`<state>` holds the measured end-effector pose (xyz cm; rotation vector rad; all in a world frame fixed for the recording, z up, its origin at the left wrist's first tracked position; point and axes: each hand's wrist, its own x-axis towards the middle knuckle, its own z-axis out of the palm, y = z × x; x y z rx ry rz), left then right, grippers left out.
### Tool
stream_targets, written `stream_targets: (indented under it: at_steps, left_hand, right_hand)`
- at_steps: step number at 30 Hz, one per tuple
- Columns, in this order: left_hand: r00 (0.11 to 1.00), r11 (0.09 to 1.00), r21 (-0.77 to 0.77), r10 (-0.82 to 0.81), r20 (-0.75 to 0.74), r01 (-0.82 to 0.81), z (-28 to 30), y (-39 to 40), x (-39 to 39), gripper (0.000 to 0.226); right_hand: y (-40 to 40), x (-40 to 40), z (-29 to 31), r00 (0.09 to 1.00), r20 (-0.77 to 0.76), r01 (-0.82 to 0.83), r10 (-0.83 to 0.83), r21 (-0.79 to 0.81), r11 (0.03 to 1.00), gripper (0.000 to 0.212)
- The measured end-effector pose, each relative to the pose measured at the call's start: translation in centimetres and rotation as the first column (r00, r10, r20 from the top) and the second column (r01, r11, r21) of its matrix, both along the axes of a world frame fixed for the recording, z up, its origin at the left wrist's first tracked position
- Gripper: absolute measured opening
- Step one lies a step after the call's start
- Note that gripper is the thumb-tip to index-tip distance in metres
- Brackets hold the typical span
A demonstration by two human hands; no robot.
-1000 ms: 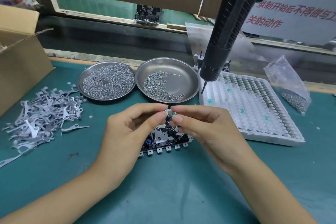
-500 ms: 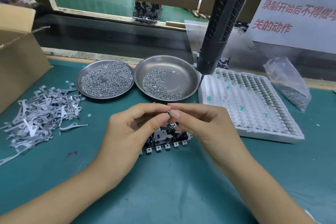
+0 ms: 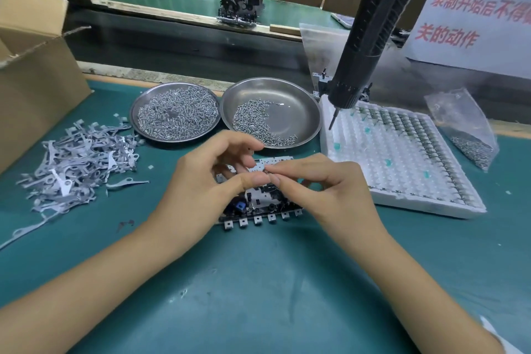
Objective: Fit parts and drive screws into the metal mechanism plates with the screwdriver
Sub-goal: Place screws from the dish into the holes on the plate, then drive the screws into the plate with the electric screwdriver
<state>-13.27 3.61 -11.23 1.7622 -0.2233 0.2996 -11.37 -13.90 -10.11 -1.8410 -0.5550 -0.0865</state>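
Nearest to us, two bare arms reach in over the green mat [image 3: 258, 282]. The left hand [image 3: 201, 190] and the right hand [image 3: 324, 190] meet just above the metal mechanism plate [image 3: 258, 210], which lies flat on the mat in the middle. The right hand pinches a tiny dark part [image 3: 267, 172] between thumb and first finger. The left hand has its thumb tip right up against that same spot, and its other fingers are lifted and spread. Whether the left hand really grips the part I cannot tell, because the part is so small.

That smallness is the worry. If the fingers slip, the part could drop into the busy workings of the plate, or bounce onto the mat and be hard to find. A hand could also bump the plate and slide it out of place.

To the left lies a heap of thin grey metal strips [image 3: 74, 161]. A bit farther off sit two round dishes of screws [image 3: 175, 113] [image 3: 253, 121], and a white tray [image 3: 402, 158] on the right. A quick elbow could knock a dish and spill screws everywhere.

The black screwdriver [image 3: 370, 23] hangs above the tray's far left corner, with no hand on it. Its tip points down, so a hand reaching fast under it could get poked.
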Motion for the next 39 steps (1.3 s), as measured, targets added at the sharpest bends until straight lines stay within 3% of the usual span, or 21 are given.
stream_targets:
  at_steps: [4,9,19,25,28,31,39]
  left_hand:
    - [0.998,0.995,0.089,-0.037,-0.049,0.041,0.6,1.1,0.3,0.027]
    - [0.996,0.996,0.047,0.081,-0.038,-0.079,0.5,2.3,-0.1,0.016]
    - [0.996,0.979,0.187,0.084,-0.014,-0.08,-0.8,1.2,-1.2,0.019]
    - [0.992,0.917,0.386,0.055,0.111,-0.095,-0.6,0.6,-1.9,0.01]
    - [0.991,0.854,0.515,0.013,0.132,-0.08,-0.9,0.2,-2.3,0.031]
    - [0.992,0.835,0.542,0.023,0.127,-0.089,-1.2,0.0,-2.4,0.035]
    - [0.993,0.831,0.548,0.042,0.109,-0.095,-1.7,-0.1,-2.0,0.033]
  right_hand:
    - [-0.4,0.5,-0.8,0.985,0.167,-0.004,0.035,-0.183,0.983,0.021]
    - [-0.4,0.7,-1.4,0.898,0.397,0.001,0.188,-0.43,0.903,0.015]
    - [-0.4,0.9,-1.9,0.81,0.533,0.047,0.245,-0.475,0.879,0.009]
    - [-0.5,1.0,-1.9,0.821,0.493,0.007,0.289,-0.515,0.857,0.01]
    - [-0.6,0.9,-1.6,0.888,0.371,-0.053,0.271,-0.503,0.862,0.016]
    - [-0.5,0.8,-1.4,0.943,0.261,-0.074,0.205,-0.438,0.896,0.021]
    - [-0.6,0.7,-1.2,0.956,0.2,-0.118,0.212,-0.4,0.909,0.02]
